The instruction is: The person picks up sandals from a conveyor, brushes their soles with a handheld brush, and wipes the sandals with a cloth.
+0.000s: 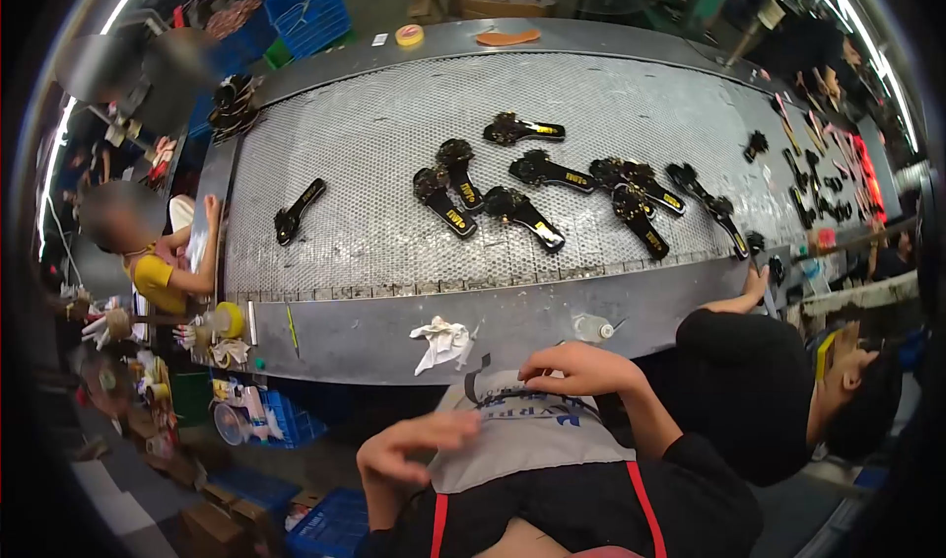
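Observation:
Both my hands are in front of the grey apron (pixel 522 445) I wear. My left hand (pixel 419 445) is over its left side, with fingers stretched out, somewhat blurred and holding nothing. My right hand (pixel 581 369) is at the apron's top right, palm down, with fingers loosely bent and apart and nothing visible in them. A crumpled white cloth (pixel 443 344) and a clear bottle (pixel 591 327) lie on the metal table edge (pixel 512 312) just beyond. Farther off, several black slippers with dark ruffled trim, such as one slipper (pixel 527 218), lie on the mesh conveyor (pixel 365 144).
A person in black (pixel 749 381) sits at my right, one hand (pixel 754 284) at the conveyor. Another person in yellow (pixel 158 277) is at the left end. Yellow tape (pixel 409 35) and an orange sole-shaped piece (pixel 507 37) lie on the far edge. Blue crates (pixel 330 528) stand below.

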{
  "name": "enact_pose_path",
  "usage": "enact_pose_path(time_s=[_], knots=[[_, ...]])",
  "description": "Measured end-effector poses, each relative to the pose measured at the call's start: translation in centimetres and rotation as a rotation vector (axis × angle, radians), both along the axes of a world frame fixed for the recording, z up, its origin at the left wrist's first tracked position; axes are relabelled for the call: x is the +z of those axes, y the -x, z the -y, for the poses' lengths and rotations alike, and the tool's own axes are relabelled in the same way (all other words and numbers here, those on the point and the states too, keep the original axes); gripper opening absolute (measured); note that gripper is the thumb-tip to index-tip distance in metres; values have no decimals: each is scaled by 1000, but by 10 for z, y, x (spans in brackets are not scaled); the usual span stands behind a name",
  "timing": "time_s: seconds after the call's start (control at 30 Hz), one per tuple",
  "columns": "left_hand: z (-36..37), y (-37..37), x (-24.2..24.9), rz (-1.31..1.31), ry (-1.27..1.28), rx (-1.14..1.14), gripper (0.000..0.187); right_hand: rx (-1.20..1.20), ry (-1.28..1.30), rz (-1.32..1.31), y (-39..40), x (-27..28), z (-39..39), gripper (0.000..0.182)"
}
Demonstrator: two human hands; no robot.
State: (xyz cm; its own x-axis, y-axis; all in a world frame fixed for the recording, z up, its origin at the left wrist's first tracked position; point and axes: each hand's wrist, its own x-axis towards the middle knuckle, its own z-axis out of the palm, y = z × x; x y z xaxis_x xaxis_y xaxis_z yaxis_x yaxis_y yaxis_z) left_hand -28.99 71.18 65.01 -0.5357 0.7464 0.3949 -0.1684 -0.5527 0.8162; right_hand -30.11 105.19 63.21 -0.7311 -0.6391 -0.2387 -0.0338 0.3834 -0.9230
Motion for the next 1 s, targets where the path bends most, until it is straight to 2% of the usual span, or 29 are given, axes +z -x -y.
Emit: enact_pose_path(time_s=[0.07,0.13,0.23,0.33,0.47,0.57,0.67,0.8,0.93,1.0], knots=[[1,29,38,-315,18,-292,45,-24,70,39,-6,8,7,27],[8,45,60,-395,98,-222,25,-72,56,3,-9,15,14,25],[12,62,72,-523,94,-230,18,-112,24,-76,-22,19,15,22],[6,58,69,-498,-61,-265,18,-129,-3,-136,-28,18,16,20],[-16,41,57,-357,-74,31,30,-197,0,-91,-31,19,19,16],[-23,50,62,-458,79,-139,18,-179,-24,-108,-23,17,14,16],[-16,54,61,-480,57,-193,18,-166,-12,-121,-24,10,9,15],[-2,52,70,-549,35,-88,14,-158,17,-122,-20,19,3,15],[8,35,72,-479,-84,-76,13,-166,143,-102,-22,32,-5,17],[20,34,73,-467,-25,-126,7,-149,202,-77,-22,33,-6,18]])
